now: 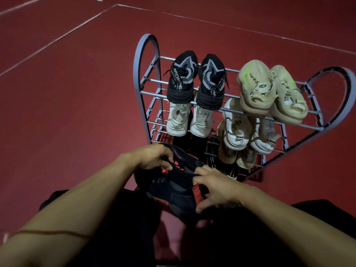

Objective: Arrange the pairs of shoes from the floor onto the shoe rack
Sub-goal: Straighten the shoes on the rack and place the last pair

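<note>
A grey metal shoe rack (148, 78) with several tiers stands on the red floor ahead of me. Its top tier carries a black pair of sneakers (194, 79) on the left and a beige pair (269, 93) on the right. Two white pairs (188, 120) (244, 130) sit one tier lower, and a beige pair (238, 157) and a black shoe with green stripes (229, 168) lie below them. In front of the rack I hold a black and red sneaker (173, 189). My left hand (154, 157) grips its upper edge. My right hand (217, 187) grips its right side.
The red floor (67, 103) stretches to the left and behind the rack, marked with thin white lines. My dark trouser legs (123, 218) fill the bottom of the view beneath my forearms.
</note>
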A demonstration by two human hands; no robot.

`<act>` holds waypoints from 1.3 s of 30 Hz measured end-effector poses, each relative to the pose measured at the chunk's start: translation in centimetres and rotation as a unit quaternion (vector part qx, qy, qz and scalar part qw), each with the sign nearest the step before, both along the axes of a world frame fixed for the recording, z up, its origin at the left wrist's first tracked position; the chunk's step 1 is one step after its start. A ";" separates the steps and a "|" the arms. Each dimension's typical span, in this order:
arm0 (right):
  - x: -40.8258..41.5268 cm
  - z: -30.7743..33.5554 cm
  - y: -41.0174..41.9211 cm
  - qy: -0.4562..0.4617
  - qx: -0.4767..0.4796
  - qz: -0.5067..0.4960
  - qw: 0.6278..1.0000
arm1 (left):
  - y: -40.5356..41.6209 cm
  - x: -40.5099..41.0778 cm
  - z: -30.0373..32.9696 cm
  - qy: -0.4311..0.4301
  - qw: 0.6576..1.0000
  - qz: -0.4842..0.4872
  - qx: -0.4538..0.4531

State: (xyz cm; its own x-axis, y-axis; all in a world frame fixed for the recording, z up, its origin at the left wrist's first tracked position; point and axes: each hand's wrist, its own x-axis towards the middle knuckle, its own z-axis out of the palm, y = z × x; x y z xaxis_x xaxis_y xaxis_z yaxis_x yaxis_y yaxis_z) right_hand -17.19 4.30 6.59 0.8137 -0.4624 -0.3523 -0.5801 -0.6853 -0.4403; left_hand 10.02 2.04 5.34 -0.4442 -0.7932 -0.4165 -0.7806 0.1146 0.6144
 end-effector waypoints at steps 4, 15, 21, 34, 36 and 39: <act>0.3 0.0 0.3 -0.033 -0.020 -0.015 0.999 | 0.2 -0.1 -1.2 -0.009 0.998 -0.007 -0.059; 0.4 -2.0 0.6 -0.060 0.053 -0.193 0.978 | 4.3 -6.0 -1.9 0.043 0.999 0.006 0.003; 0.2 -1.4 -0.2 -0.061 0.149 -0.242 0.957 | 4.5 -6.2 -1.5 0.061 0.993 -0.008 0.103; -2.6 -2.7 -2.5 0.106 0.259 -0.311 0.908 | 4.8 -5.3 -2.3 0.055 0.992 -0.014 0.117; -3.0 -2.8 -2.5 0.107 0.255 -0.304 0.912 | 4.7 -5.3 -2.5 0.013 0.996 -0.029 0.089; -3.4 -2.9 -2.3 0.094 0.259 -0.299 0.913 | 4.6 -5.1 -2.6 0.021 0.993 -0.011 0.118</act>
